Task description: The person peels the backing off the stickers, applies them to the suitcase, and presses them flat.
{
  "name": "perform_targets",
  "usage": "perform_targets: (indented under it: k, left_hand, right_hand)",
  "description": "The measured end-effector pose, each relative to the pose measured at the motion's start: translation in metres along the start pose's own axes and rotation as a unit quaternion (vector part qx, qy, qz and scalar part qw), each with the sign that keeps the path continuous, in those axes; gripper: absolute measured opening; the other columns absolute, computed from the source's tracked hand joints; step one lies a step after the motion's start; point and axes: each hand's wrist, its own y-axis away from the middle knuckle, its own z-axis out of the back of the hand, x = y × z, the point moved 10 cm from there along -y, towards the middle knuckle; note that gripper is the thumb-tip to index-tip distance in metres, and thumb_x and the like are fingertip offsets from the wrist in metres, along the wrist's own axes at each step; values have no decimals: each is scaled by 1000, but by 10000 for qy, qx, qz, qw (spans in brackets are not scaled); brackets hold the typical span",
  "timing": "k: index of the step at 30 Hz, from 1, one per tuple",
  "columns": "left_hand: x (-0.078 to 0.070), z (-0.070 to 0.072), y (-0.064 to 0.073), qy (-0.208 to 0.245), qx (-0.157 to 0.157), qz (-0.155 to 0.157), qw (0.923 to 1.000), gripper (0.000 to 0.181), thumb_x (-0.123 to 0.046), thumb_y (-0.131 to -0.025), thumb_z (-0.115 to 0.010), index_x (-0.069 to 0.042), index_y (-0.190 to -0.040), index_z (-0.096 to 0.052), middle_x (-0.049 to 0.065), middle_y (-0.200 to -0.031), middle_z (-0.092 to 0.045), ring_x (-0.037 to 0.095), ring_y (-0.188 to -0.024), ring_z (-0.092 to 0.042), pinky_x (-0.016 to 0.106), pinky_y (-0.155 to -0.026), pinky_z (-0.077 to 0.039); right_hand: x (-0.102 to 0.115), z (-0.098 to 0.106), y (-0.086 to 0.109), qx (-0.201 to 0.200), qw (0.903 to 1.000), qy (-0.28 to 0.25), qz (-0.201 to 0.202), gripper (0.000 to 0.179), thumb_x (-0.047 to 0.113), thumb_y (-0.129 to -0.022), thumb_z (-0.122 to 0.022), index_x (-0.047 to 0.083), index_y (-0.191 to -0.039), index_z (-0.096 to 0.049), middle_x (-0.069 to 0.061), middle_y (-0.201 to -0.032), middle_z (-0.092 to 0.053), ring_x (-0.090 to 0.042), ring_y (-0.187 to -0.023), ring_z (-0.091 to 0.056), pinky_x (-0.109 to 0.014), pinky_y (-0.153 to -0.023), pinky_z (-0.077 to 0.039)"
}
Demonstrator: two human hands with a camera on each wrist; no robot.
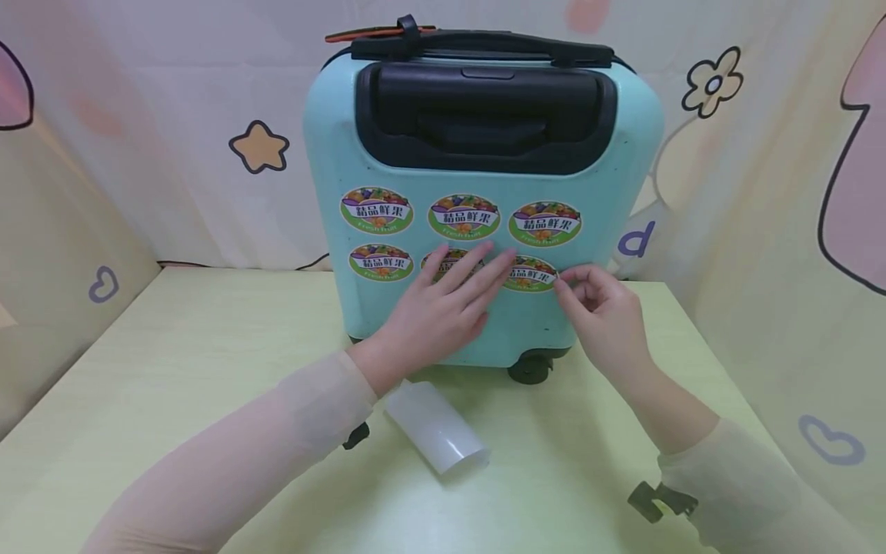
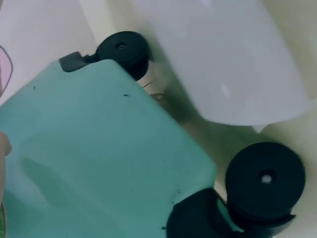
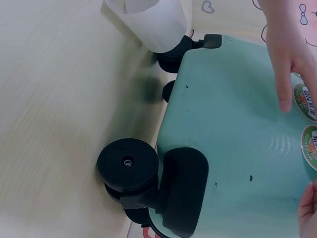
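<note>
A mint-green suitcase (image 1: 484, 338) stands upright with rows of oval fruit stickers on its front. My left hand (image 1: 443, 308) lies with straight fingers over the lower middle sticker (image 1: 446, 265), its fingertips reaching the lower right sticker (image 1: 529, 275). That sticker's right edge is pinched between the thumb and forefinger of my right hand (image 1: 609, 323). Above are three more stickers, among them the upper right sticker (image 1: 544, 224). In the right wrist view, my left hand (image 3: 292, 54) comes down from the top, and part of my right hand (image 3: 308, 210) shows at the right edge.
A curled white backing sheet (image 1: 439, 431) lies on the pale table (image 1: 242, 346) before the suitcase. Black wheels (image 1: 531, 367) carry the suitcase, and a black handle (image 1: 484, 46) tops it. Patterned curtains (image 1: 173, 154) hang behind and at both sides.
</note>
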Motion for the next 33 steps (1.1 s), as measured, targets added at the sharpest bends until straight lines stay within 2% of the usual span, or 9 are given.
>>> perform_targets:
  k: [2,4,13,19,25,29,33]
  left_hand:
    - [0,3,-3,-108,-123,27,9999,56,-34,-92,-50,-8,-141,-41,4,-150,-30,24,-139,-20,50,-109,-14]
    - [-2,3,-4,-123,-116,-9,9999,55,-33,-92,-50,-8,-140,-43,4,-149,-31,24,-139,-21,50,-109,-13]
    - [-5,-3,-3,-177,326,62,9993,56,-31,-94,-46,-8,-143,-36,5,-153,-23,23,-141,-14,50,-110,-9]
    - [-11,-10,3,-228,559,-108,9981,49,-29,-93,-48,-8,-137,-47,5,-153,-21,25,-141,-11,51,-110,-8]
    - [-17,-7,5,-308,283,-219,9989,51,-28,-91,-48,-7,-137,-47,6,-151,-26,26,-139,-17,50,-110,-12]
    - [-16,0,-1,-347,-107,-181,9992,48,-28,-91,-48,-7,-135,-50,6,-148,-32,26,-137,-23,49,-108,-17]
    - [-14,4,-6,-340,-336,-86,9988,46,-27,-92,-47,-7,-133,-52,5,-145,-35,25,-135,-26,48,-108,-20]
  right_hand:
    - [0,0,0,-5,10000,1,5,17,16,-92,-58,-1,-94,-61,-8,-63,-53,-13,-56,-46,-19,-54,-38]
    - [1,1,0,-6,10000,6,7,17,15,-92,-58,-1,-95,-61,-8,-62,-53,-13,-56,-46,-19,-53,-38]
    - [2,0,0,-18,10000,11,59,16,13,-92,-58,-2,-94,-61,-13,-63,-55,-13,-57,-46,-18,-54,-38]
    - [2,1,0,-99,9998,150,41,19,17,-91,-60,-2,-93,-62,-11,-62,-54,-14,-57,-46,-19,-54,-38]
    - [3,2,-1,-128,9997,210,-49,23,22,-92,-60,-1,-91,-63,-12,-62,-54,-15,-58,-46,-20,-53,-37]
    - [4,2,0,-99,9996,210,-146,24,23,-92,-59,-1,-91,-62,-16,-65,-56,-15,-59,-47,-20,-55,-38]
    - [4,2,0,-103,9995,231,-203,25,24,-92,-59,-1,-91,-62,-17,-66,-57,-15,-61,-48,-20,-56,-38]
